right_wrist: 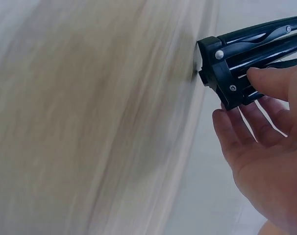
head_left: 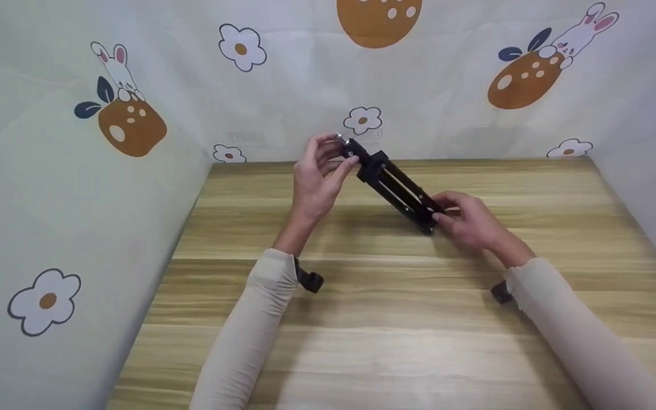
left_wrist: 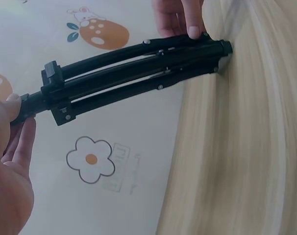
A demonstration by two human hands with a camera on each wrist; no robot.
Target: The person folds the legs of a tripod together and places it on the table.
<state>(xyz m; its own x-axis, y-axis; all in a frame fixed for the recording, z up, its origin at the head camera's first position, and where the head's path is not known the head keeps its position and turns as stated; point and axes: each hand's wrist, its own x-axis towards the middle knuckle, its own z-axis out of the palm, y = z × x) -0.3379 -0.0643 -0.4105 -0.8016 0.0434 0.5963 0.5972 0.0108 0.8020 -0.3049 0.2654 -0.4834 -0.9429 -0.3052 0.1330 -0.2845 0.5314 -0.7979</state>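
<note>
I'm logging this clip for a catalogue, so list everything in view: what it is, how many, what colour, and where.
folded tripod: one, black with a silver screw at its head, held tilted above the far middle of the table, its leg end lower and to the right
table: one, light wood grain, filling the lower part of the head view
backdrop cloth: one, pale with white flowers, rabbits and orange shapes, behind and on both sides of the table
wrist cameras: two, black, one on each wrist
sleeves: two, cream, on both forearms
left hand: one, pinches the tripod's head end
right hand: one, holds the tripod's leg end
</note>
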